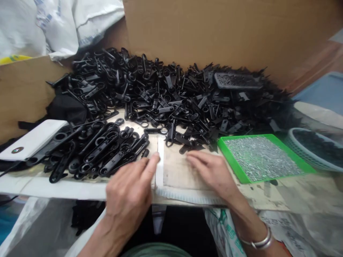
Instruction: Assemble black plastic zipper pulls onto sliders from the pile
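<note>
Firstly, locate 1 dark flat part (pixel 184 149) at the near edge of the large black heap (pixel 150 92), resting on or against the worn board (pixel 174 173). Find it just beyond the fingertips of the right hand (pixel 211 171), a little to the left; cannot tell touching from merely near, owing to blur. Cannot fix its long axis either, given overlap with neighbouring pieces. Treat the right hand as nearer, and the left hand (pixel 130 192) as farther, lower and to the left.

For the ring-ended arm (pixel 171 132) close by, read a long axis running away from the body, with 1 ring facing the gap between the 2 hands.

For the right fingers, record a narrow gap at thumb and forefinger; cannot tell bare from gripping something small. For the left fingers, record a curled posture, with the thumb pointing forward to the pale strip (pixel 160 160); cannot tell what, if anything, lies inside.

Continuing outward, note the sorted black arms (pixel 107 150) beyond and left of the left hand, and the green tray (pixel 230 162) of silver pins (pixel 262 157) to the right of the right hand.
</note>
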A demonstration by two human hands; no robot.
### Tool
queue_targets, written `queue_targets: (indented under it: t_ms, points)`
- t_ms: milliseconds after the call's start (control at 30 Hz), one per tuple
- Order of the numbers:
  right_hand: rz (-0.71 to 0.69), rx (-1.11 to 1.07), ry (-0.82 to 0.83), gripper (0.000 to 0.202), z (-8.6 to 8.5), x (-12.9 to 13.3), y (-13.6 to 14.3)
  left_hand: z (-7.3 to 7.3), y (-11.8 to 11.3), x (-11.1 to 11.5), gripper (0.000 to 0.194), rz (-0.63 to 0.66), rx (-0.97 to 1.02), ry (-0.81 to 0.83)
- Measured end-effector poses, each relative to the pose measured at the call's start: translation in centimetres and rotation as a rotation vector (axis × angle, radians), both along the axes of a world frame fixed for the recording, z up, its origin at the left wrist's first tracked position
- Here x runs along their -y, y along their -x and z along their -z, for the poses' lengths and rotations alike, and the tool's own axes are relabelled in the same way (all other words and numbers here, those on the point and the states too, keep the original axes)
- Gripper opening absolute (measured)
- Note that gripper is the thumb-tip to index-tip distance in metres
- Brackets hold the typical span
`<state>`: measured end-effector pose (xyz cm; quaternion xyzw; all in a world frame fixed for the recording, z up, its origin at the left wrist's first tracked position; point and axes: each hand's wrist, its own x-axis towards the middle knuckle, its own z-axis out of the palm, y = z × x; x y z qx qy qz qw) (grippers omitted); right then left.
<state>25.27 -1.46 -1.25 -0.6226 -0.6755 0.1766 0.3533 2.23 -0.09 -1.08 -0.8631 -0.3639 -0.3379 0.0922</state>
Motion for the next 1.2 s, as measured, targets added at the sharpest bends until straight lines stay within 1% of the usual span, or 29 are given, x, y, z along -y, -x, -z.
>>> queue_targets:
  t_ms: [33, 67, 133, 200, 300, 400, 500, 567, 600, 667, 733, 800, 867, 933, 1033, 1100, 1133, 1200]
  points:
    - [0.071, 0.096, -0.069, 0.020, -0.1, -0.4, -0.8, -0.3, 0.7, -0.5, 0.044, -0.046, 0.001, -0.041]
    - [0.113, 0.195, -0.106, 0.021, -0.1, -0.9, -1.5, -0.5, 1.3, -1.0, 0.044, -0.100, -0.014, -0.056]
    - [0.118, 0.365, -0.093, 0.026, -0.1, -1.8, -2.6, -0.7, 2.3, -2.0, 0.044, -0.220, -0.095, -0.038]
    - [0.082, 0.458, -0.032, 0.030, 0.2, -2.6, -3.1, -0.7, 2.8, -3.0, 0.044, -0.324, -0.207, 0.030]
    - [0.059, 0.467, -0.006, 0.027, 0.8, -3.4, -3.4, -0.8, 3.0, -4.1, 0.046, -0.416, -0.313, 0.139]
    - [0.079, 0.426, -0.012, 0.024, 1.0, -3.5, -3.6, -1.2, 2.7, -4.5, 0.045, -0.444, -0.310, 0.151]
    - [0.107, 0.377, -0.002, 0.018, 0.8, -3.0, -3.7, -2.1, 1.6, -4.2, 0.040, -0.425, -0.302, 0.106]
    - [0.115, 0.344, 0.004, 0.016, 0.6, -2.6, -3.8, -2.6, 0.2, -4.0, 0.036, -0.363, -0.312, 0.105]
    - [0.118, 0.329, -0.003, 0.015, 0.6, -2.5, -3.9, -2.9, -0.7, -4.0, 0.034, -0.317, -0.329, 0.148]
    - [0.136, 0.294, -0.040, 0.016, 0.7, -2.1, -4.2, -3.2, -2.9, -4.3, 0.030, -0.231, -0.373, 0.293]
    - [0.157, 0.243, -0.098, 0.020, 0.8, -1.7, -4.6, -3.1, -5.2, -5.0, 0.027, -0.189, -0.415, 0.417]
    - [0.168, 0.189, -0.154, 0.025, 1.0, -1.1, -4.9, -2.7, -7.2, -5.8, 0.022, -0.171, -0.441, 0.433]
    - [0.175, 0.133, -0.208, 0.031, 1.4, -0.5, -5.1, -2.1, -8.5, -6.6, 0.022, -0.146, -0.467, 0.417]
    - [0.194, 0.040, -0.236, 0.038, 2.0, 0.0, -5.2, -1.4, -9.1, -7.3, 0.019, -0.117, -0.487, 0.398]
    - [0.248, -0.166, -0.142, 0.042, 2.6, 0.2, -5.1, -0.9, -8.8, -8.3, 0.013, -0.092, -0.477, 0.360]
    - [0.273, -0.295, -0.098, 0.045, 2.6, 0.3, -4.8, -1.2, -8.4, -8.8, 0.007, -0.083, -0.432, 0.337]
    - [0.282, -0.347, -0.091, 0.046, 2.5, 0.4, -4.7, -1.5, -8.2, -8.9, 0.008, -0.080, -0.397, 0.327]
    - [0.305, -0.415, -0.086, 0.045, 2.5, 0.7, -4.5, -2.4, -8.0, -8.8, 0.019, -0.083, -0.310, 0.306]
